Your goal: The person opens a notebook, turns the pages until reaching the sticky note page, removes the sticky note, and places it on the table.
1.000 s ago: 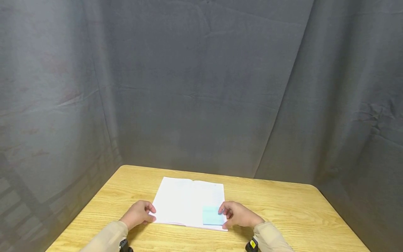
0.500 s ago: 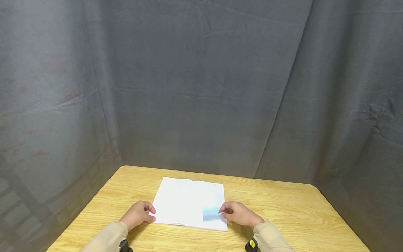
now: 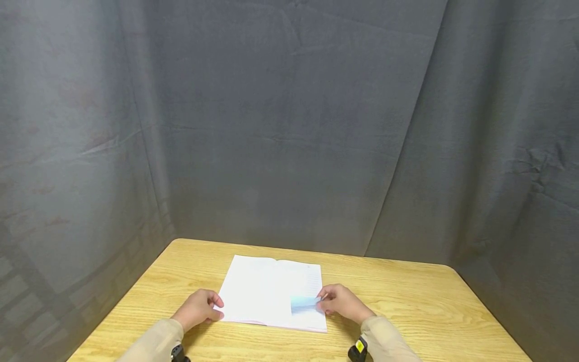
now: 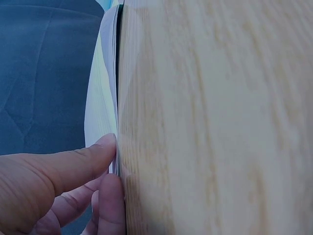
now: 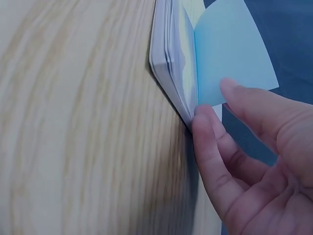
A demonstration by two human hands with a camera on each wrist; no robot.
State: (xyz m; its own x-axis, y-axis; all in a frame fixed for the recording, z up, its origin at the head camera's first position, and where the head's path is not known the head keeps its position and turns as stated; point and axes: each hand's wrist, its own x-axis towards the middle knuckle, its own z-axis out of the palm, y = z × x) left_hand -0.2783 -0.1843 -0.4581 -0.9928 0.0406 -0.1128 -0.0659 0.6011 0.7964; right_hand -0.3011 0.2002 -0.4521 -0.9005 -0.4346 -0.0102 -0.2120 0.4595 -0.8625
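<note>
An open notebook (image 3: 260, 289) with white pages lies on the wooden table. My left hand (image 3: 202, 305) pinches its left edge near the front corner, thumb over the pages and fingers at the edge, as the left wrist view shows. A light blue sticky note (image 5: 232, 51) sits on the right-hand page. Its near side stands up off the paper while its far side stays on the page. My right hand (image 3: 341, 302) holds the note by its right side, the thumb on the raised face and the other fingertips by the page edge.
The wooden table (image 3: 407, 301) reaches out on both sides of the notebook. Grey cloth (image 3: 289, 125) hangs behind the table and along its sides. Each wrist wears a small dark device, the right one (image 3: 357, 350) with a yellow mark.
The sticky note's near side has come up off the page. My right thumb has moved from the notebook's front corner up to the note. The left hand stays in place.
</note>
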